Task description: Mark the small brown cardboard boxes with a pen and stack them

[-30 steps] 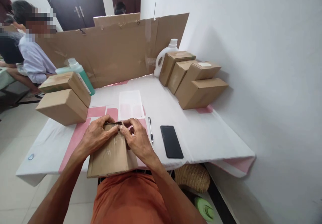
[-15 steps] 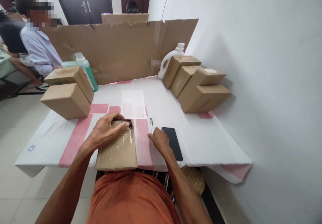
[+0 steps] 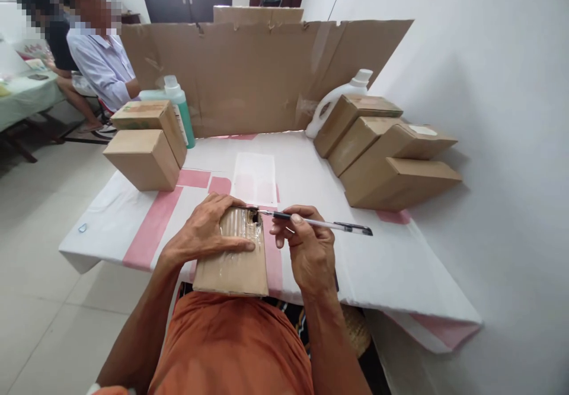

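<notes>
A small cardboard box sealed with clear tape lies at the table's near edge. My left hand presses flat on its top, fingers spread over the far end. My right hand pinches a pen, its tip touching a dark opening at the box's far right corner. The pen's shaft points off to the right.
Two stacked boxes and a green bottle stand at the left. Several boxes and a white jug sit at the right by the wall. A cardboard screen closes the back. People sit at far left.
My right hand left the box, reached to the pen beside the phone, picked it up and brought its tip to the box's corner. The left hand stayed on the box.
</notes>
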`<state>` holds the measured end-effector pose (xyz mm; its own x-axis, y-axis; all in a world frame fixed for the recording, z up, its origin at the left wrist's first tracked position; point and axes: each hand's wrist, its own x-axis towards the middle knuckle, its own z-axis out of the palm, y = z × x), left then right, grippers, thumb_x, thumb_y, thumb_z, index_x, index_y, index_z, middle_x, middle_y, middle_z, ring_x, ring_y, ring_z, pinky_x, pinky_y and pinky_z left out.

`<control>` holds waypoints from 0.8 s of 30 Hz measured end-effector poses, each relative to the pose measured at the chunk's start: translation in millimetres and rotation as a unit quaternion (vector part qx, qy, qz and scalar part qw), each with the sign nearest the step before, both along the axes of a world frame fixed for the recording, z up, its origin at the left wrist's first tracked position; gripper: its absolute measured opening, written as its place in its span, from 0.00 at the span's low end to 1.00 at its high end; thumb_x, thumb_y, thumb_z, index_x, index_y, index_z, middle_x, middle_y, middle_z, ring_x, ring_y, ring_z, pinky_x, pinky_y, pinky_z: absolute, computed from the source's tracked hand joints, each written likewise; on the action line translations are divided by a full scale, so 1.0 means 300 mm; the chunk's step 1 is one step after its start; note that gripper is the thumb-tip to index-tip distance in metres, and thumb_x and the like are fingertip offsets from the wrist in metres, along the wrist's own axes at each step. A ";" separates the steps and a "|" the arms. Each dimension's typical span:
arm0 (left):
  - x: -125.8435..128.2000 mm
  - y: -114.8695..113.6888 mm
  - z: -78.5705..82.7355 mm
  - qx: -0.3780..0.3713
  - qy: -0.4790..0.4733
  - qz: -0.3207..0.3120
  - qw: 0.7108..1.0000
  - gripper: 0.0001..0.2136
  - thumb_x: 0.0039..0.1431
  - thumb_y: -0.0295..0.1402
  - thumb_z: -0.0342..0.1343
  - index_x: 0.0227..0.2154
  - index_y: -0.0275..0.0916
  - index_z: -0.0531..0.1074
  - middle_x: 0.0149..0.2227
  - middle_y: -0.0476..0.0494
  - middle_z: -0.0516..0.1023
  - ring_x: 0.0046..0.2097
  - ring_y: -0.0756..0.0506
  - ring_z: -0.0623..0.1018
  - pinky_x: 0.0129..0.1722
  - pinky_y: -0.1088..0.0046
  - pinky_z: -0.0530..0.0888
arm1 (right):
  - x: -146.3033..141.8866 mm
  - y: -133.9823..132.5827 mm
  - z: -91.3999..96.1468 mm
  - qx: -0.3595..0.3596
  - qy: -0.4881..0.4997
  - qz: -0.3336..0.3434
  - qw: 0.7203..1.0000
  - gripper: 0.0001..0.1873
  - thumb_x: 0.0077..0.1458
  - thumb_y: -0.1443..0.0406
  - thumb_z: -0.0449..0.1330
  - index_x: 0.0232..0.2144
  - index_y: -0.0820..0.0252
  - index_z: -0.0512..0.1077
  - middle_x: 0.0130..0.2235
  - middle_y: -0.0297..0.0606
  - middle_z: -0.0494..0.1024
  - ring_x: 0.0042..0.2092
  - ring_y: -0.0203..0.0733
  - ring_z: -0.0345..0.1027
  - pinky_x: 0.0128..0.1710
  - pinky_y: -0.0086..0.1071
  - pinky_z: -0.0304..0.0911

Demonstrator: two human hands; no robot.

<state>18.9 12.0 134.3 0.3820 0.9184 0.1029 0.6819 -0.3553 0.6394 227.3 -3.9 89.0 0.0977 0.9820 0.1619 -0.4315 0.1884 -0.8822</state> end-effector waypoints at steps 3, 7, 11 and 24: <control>-0.004 -0.009 -0.008 0.011 -0.003 -0.002 1.000 0.28 0.51 0.49 0.71 0.52 0.44 0.73 0.50 0.45 0.79 0.54 0.38 0.75 0.55 0.57 0.72 | -0.042 -0.015 -0.004 0.033 -0.035 -0.016 0.999 0.06 0.62 0.61 0.63 0.38 0.58 0.78 0.31 0.34 0.80 0.27 0.34 0.71 0.22 0.25 0.61; -0.004 -0.015 -0.014 0.021 -0.007 -0.003 1.000 0.28 0.51 0.49 0.71 0.52 0.44 0.73 0.50 0.44 0.78 0.53 0.37 0.75 0.55 0.57 0.72 | -0.051 -0.019 -0.023 0.041 -0.125 -0.054 0.990 0.08 0.64 0.60 0.63 0.38 0.57 0.78 0.30 0.33 0.77 0.26 0.33 0.66 0.23 0.27 0.59; 0.002 -0.017 -0.011 0.012 -0.007 -0.003 1.000 0.27 0.52 0.48 0.71 0.52 0.44 0.73 0.50 0.43 0.79 0.54 0.37 0.74 0.55 0.57 0.71 | -0.050 -0.024 -0.012 0.032 -0.211 -0.082 0.974 0.10 0.65 0.57 0.62 0.37 0.57 0.78 0.30 0.32 0.77 0.28 0.35 0.67 0.26 0.28 0.62; 0.001 -0.018 -0.013 0.014 -0.009 0.005 1.000 0.28 0.51 0.47 0.72 0.53 0.43 0.73 0.50 0.44 0.78 0.54 0.38 0.74 0.56 0.58 0.71 | -0.027 -0.035 0.023 0.042 -0.299 -0.057 0.951 0.12 0.64 0.58 0.61 0.31 0.57 0.76 0.27 0.31 0.75 0.26 0.34 0.65 0.26 0.28 0.61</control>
<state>19.2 6.5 130.3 0.3714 0.9186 0.1349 0.6730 -0.3665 0.6425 219.0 -14.4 96.0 0.0678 0.9515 0.3002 0.1711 0.2853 -0.9430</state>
